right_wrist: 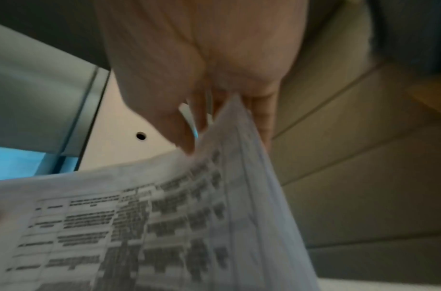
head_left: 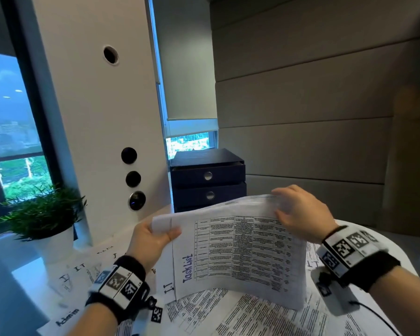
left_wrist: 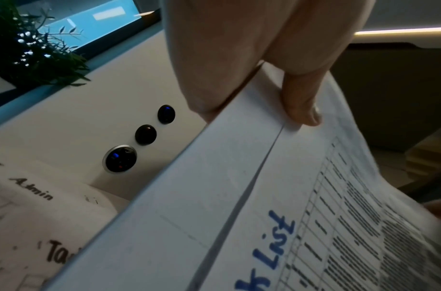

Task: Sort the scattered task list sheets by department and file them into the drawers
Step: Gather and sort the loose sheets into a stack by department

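Observation:
A small stack of task list sheets (head_left: 238, 248) marked "IT" and "Task List" is held above the round table, bowed upward. My left hand (head_left: 153, 235) pinches its left edge, thumb on top (left_wrist: 302, 106). My right hand (head_left: 298, 214) grips the far right edge of the stack (right_wrist: 229, 177), fingers curled over it. More printed sheets (head_left: 252, 316) lie scattered on the table below, and others marked "IT" and "Admin" (head_left: 68, 318) lie at the left. A dark drawer unit (head_left: 207, 179) stands behind the stack, with two drawer fronts showing, the top one slightly out.
A potted green plant (head_left: 43, 217) stands at the left by the window. A white column (head_left: 95, 117) with round black buttons rises behind the table's left side. A padded wall panel (head_left: 313, 117) backs the right side. A black cable (head_left: 374, 314) trails on the table at the right.

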`<act>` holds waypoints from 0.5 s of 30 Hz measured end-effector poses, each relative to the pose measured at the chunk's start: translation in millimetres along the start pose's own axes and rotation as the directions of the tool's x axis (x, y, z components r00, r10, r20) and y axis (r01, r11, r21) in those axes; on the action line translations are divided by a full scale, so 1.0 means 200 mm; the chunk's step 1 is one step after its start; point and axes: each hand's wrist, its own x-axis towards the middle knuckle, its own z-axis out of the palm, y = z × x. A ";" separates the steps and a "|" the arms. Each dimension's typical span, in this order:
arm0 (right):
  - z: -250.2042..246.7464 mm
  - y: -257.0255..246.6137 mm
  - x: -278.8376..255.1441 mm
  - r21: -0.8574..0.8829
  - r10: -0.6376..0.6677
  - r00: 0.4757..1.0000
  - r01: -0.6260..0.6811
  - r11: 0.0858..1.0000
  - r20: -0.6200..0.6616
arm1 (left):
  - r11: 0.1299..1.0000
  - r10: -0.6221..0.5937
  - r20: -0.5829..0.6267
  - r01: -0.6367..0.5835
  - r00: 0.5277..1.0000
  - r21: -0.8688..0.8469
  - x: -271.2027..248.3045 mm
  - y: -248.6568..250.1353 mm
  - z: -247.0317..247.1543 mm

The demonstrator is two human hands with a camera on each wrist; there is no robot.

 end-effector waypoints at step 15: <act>0.08 -0.25 0.06 -0.178 -0.234 0.890 0.323 0.929 0.392 | 0.996 -0.019 -0.001 0.019 1.000 -0.084 0.01 -0.01 -0.01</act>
